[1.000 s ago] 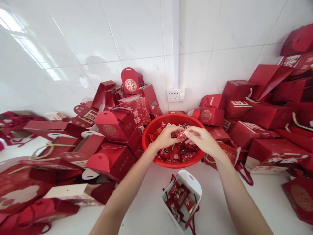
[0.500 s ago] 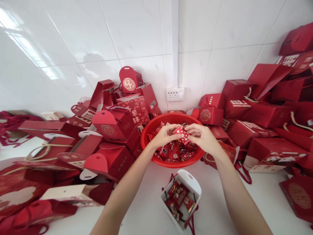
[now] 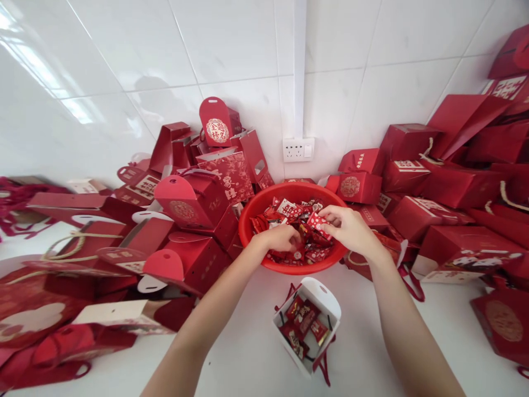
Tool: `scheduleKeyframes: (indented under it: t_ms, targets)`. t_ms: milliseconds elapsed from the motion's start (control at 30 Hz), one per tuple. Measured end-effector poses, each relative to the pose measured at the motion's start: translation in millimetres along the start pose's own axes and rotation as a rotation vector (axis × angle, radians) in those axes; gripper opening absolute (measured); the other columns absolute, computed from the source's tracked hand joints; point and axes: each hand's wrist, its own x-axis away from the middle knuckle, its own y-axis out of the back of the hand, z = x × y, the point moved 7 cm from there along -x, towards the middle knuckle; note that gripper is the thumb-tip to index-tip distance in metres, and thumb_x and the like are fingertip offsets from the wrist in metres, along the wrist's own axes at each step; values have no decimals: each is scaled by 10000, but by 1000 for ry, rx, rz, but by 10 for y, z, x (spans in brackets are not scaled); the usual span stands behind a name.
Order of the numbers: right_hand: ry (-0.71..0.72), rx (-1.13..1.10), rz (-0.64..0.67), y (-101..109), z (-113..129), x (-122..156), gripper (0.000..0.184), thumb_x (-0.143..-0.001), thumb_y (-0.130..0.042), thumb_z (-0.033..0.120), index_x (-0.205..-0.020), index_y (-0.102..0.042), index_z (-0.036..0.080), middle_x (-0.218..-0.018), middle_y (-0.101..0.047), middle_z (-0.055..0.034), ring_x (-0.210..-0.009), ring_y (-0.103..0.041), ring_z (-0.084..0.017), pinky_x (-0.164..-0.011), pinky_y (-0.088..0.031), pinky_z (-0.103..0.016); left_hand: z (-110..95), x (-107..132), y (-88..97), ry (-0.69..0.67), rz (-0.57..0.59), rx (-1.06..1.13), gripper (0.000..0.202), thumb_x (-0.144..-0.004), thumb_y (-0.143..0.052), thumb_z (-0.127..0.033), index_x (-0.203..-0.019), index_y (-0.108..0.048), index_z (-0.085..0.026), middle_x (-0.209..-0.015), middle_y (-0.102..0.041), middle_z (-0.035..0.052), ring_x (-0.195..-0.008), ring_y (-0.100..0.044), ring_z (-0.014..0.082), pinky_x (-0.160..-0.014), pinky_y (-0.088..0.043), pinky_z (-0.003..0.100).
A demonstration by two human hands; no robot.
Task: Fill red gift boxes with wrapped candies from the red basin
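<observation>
A red plastic basin full of red-wrapped sweets stands on the white surface against the tiled wall. My right hand is over the basin, pinching a red packet with white dots. My left hand is lower in the basin, fingers curled down among the sweets; what it grips is hidden. In front of the basin an open white-lined gift box holds several red sweets.
Heaps of red gift boxes and bags lie on both sides: a pile on the left and stacked boxes on the right. A white wall socket sits above the basin. Bare white surface shows around the open box.
The two hands, which met on one dotted packet above the basin, have parted. The right hand keeps the packet; the left hand has dropped down into the sweets.
</observation>
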Motion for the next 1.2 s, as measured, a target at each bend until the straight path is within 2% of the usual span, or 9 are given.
scheduleKeyframes:
  t_ms: [167, 333, 467, 600, 733, 833, 1000, 1067, 1200]
  targets:
    - [-23, 109, -129, 98, -63, -28, 294, -824, -634, 199, -1103, -726, 190, -1146, -761, -142, -1088, -703, -333, -989, -513, -509, 62, -41, -148, 69, 73, -145, 211, -616, -780, -157, -822, -754, -197, -707, -721, 4, -646, -630, 186, -642, -466, 255]
    - [57, 13, -62, 35, 54, -15, 248, -829, -663, 218, -1062, -746, 210, -1161, -769, -106, -1079, -721, -293, -1018, -526, -458, -6, -61, -159, 59, 47, -175, 74, -638, -791, -168, -654, -719, -161, -602, -671, 43, -617, -622, 224, -668, -467, 303]
    - [62, -43, -7, -17, 93, 5, 206, -845, -653, 217, -1027, -747, 198, -1112, -785, -110, -1037, -738, -277, -977, -551, -425, -99, 21, 49, -36, -106, -93, 135, -785, -748, -282, -767, -759, -148, -706, -717, 38, -703, -646, 198, -730, -469, 276]
    - [31, -128, 57, -78, 57, 4, 164, -853, -663, 277, -971, -737, 190, -973, -795, -96, -851, -750, -250, -838, -589, -393, -171, 146, 230, -147, -283, 110, 292, -898, -648, -366, -976, -757, -106, -885, -759, 70, -809, -676, 195, -756, -503, 263]
    - [-9, -340, 188, -176, 75, 16, 327, -910, -600, 503, -872, -710, 197, -769, -746, -53, -675, -717, -218, -665, -584, -351, -235, 307, 344, -327, -543, 444, 262, -846, -730, -351, -958, -776, -118, -854, -759, 71, -788, -678, 197, -751, -524, 280]
    - [-22, -514, 216, -178, 167, 38, 339, -833, -706, 521, -907, -707, 190, -808, -739, -50, -653, -708, -194, -644, -585, -331, -263, 451, 378, -412, -723, 554, 235, -800, -790, -307, -978, -793, -154, -975, -771, 93, -900, -698, 217, -848, -543, 315]
    - [114, -551, 83, -24, 383, 94, 325, -741, -818, 332, -1024, -721, 207, -960, -756, -49, -746, -704, -174, -717, -586, -322, -324, 557, 322, -463, -691, 858, 519, -711, -881, -299, -1199, -741, -190, -1208, -737, 129, -1048, -719, 268, -913, -575, 375]
    - [151, -551, 57, 9, 436, 122, 318, -751, -814, 305, -1039, -725, 207, -968, -765, -52, -768, -706, -176, -726, -585, -319, -358, 584, 307, -444, -701, 914, 494, -723, -882, -316, -1182, -752, -185, -1204, -744, 132, -1041, -728, 272, -908, -584, 382]
    - [122, -605, 92, 0, 453, 155, 299, -765, -828, 332, -1023, -747, 203, -912, -788, -54, -762, -724, -185, -735, -596, -329, -455, 641, 294, -456, -751, 945, 322, -760, -861, -344, -1017, -802, -160, -1013, -799, 116, -902, -754, 240, -838, -607, 358]
